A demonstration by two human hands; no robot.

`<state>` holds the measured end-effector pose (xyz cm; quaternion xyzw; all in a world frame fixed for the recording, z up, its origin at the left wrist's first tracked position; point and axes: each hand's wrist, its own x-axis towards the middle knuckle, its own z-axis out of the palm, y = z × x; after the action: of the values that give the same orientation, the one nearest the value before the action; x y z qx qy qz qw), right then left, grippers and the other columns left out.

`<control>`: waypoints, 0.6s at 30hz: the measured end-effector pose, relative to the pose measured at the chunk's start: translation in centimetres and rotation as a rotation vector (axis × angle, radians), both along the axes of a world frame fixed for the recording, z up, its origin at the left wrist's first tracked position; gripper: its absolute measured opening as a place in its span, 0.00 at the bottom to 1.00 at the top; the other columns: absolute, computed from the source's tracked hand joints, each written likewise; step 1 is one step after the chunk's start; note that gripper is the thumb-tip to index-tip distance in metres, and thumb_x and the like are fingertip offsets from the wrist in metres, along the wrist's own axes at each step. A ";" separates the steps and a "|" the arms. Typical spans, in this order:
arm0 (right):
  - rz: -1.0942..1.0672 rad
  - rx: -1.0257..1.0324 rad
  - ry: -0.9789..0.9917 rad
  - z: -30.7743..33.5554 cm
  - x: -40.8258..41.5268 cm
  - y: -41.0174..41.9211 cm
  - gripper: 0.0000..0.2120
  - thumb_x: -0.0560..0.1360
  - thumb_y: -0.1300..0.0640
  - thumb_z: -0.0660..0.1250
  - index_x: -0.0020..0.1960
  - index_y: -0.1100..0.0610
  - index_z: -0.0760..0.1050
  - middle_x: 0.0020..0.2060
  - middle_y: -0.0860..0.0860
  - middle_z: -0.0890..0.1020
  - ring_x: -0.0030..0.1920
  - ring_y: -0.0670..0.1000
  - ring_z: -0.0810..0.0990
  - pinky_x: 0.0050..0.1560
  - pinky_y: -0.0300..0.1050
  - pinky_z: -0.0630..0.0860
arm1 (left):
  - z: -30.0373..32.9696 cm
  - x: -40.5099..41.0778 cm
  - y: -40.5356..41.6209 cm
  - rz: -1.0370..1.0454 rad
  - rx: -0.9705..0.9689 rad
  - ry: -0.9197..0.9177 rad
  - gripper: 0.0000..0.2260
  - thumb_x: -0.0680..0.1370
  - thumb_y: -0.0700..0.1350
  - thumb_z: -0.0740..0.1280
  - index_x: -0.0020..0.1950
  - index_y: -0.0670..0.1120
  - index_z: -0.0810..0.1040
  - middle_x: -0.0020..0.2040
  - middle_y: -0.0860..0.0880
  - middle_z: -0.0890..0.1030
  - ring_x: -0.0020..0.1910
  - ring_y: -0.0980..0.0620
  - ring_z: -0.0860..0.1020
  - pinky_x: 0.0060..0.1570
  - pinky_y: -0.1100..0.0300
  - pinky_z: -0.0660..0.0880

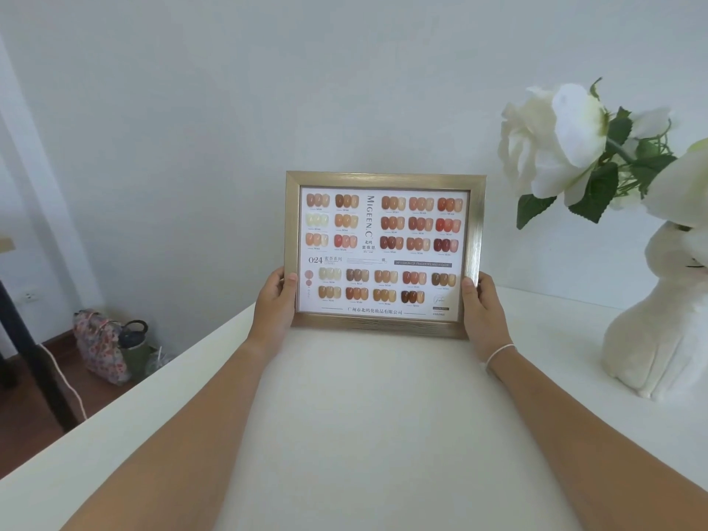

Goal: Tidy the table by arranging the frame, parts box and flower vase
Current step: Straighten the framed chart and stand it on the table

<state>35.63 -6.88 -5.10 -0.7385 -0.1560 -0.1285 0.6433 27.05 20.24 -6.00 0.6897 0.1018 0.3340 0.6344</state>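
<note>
Head view puts the frame (384, 253) at centre, upright and facing me, its bottom edge at or just above the far part of the white table (344, 415); I cannot tell whether it actually rests there. My left hand (274, 302) grips the frame's lower left edge, thumb on the front moulding and fingers curled behind. My right hand (483, 306) does the same on the lower right edge.

At about three o'clock stands the flower vase (651, 323), a white rabbit-shaped piece, its white roses (563, 147) leaning toward the frame's upper right corner. The parts box is not in view.

The main risk, as I judge it, is that corner. If I swing the frame toward three o'clock, it could catch the leaves or blooms and tip the vase, which looks top-heavy. Both grips sit low, so the frame could also pivot backward at twelve o'clock if I let go before any stand behind it, hidden from me, bears weight. A floral bag (100, 344) sits on the floor at nine o'clock, past the table's left edge.
</note>
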 end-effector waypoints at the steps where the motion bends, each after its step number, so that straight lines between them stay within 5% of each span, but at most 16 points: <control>1: -0.002 0.000 0.000 -0.1 0.0 0.0 0.07 0.79 0.51 0.52 0.52 0.50 0.67 0.41 0.42 0.76 0.42 0.40 0.74 0.39 0.37 0.68 | -0.1 0.0 0.0 -0.003 -0.002 0.002 0.09 0.80 0.47 0.56 0.56 0.52 0.74 0.49 0.57 0.81 0.49 0.59 0.78 0.47 0.63 0.73; 8: 0.006 0.008 0.010 -0.2 0.0 -0.2 0.07 0.79 0.50 0.53 0.51 0.51 0.68 0.38 0.43 0.75 0.40 0.41 0.73 0.39 0.37 0.68 | -0.2 0.0 0.0 -0.009 0.003 0.034 0.08 0.80 0.49 0.56 0.51 0.57 0.74 0.48 0.60 0.80 0.48 0.62 0.78 0.44 0.65 0.70; 18: -0.050 -0.056 0.003 -0.5 0.0 -0.5 0.12 0.78 0.50 0.55 0.59 0.52 0.68 0.34 0.49 0.70 0.35 0.46 0.70 0.36 0.38 0.67 | -0.5 -0.5 -0.2 0.016 0.085 0.042 0.10 0.80 0.49 0.56 0.57 0.53 0.75 0.49 0.54 0.82 0.50 0.54 0.79 0.49 0.59 0.73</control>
<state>35.61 -7.37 -5.59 -0.7599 -0.1401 -0.1388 0.6194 26.59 20.07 -6.50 0.7221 0.1062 0.3285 0.5995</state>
